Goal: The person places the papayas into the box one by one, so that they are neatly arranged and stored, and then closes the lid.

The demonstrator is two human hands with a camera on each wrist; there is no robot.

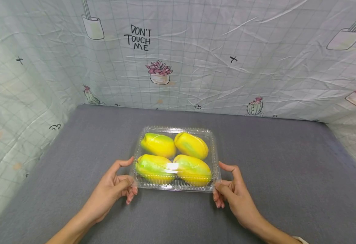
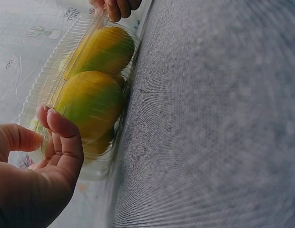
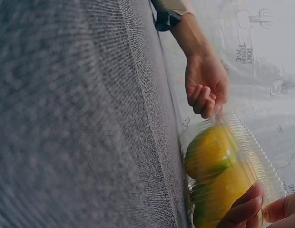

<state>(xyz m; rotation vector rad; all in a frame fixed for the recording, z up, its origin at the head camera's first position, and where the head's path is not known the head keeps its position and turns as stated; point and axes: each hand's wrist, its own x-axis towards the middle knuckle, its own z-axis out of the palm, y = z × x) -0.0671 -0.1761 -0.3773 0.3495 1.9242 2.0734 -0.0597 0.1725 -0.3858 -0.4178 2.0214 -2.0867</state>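
A clear plastic clamshell container (image 1: pixel 178 187) sits on the grey cloth with its lid down. Several yellow-green mangoes (image 1: pixel 191 145) lie inside it in two rows. At the near left corner, my left hand (image 1: pixel 112 186) pinches the rim between thumb and fingers, its index finger touching the left side. My right hand (image 1: pixel 234 189) does the same at the near right corner, index finger along the right side. In the left wrist view, the left thumb and fingers (image 2: pixel 64 128) meet at the container's rim. The right wrist view shows right-hand fingers (image 3: pixel 247 204) at the opposite corner.
Grey cloth (image 1: pixel 287 169) covers the flat surface around the container. Behind and at both sides hangs a pale gridded curtain (image 1: pixel 196 51) printed with potted plants and lettering. A dark band (image 3: pixel 167 20) circles the left wrist.
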